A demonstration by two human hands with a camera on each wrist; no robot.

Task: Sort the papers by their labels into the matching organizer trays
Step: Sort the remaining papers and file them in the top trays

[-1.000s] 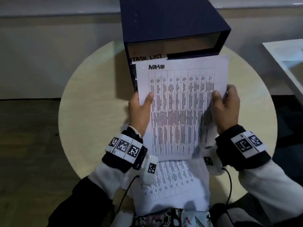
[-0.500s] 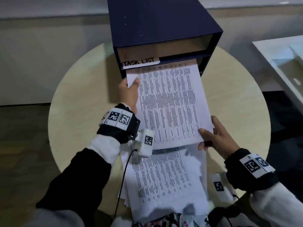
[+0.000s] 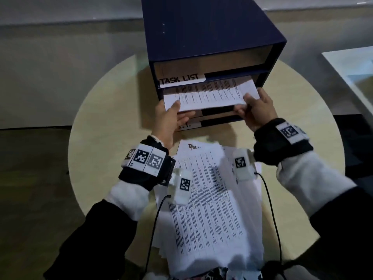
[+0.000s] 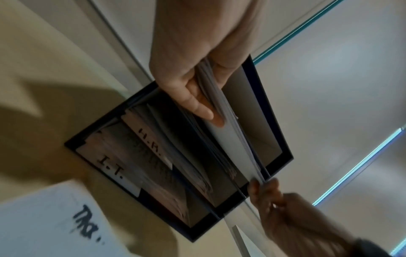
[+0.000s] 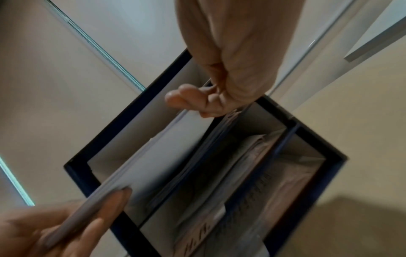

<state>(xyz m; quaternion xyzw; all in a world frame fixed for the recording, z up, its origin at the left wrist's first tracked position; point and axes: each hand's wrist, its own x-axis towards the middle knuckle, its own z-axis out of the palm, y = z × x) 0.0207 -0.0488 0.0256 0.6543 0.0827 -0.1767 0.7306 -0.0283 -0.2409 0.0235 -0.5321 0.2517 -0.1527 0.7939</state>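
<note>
A printed sheet (image 3: 210, 93) is mostly inside the navy organizer (image 3: 201, 33), in the slot just under the TASK LIST label (image 3: 181, 78). Only its near strip sticks out. My left hand (image 3: 179, 110) pinches its left near corner, and my right hand (image 3: 245, 106) pinches its right near corner. My left hand hides that tray's own label. Lower down is the I.T. label (image 3: 189, 125). The left wrist view shows the sheet (image 4: 230, 144) above the H.R. label (image 4: 151, 142). A stack of printed papers (image 3: 207, 209) lies on the table in front of me.
The organizer stands at the back of a round pale table (image 3: 105, 118). A white counter (image 3: 351, 63) is off to the right. Black cables run from my wrist cameras across the paper stack. Lower trays hold papers (image 5: 252, 165).
The sheet headed ADMIN was held up in both hands, then slid forward into the organizer. My right hand moved from its lower edge up to its right corner at the slot.
</note>
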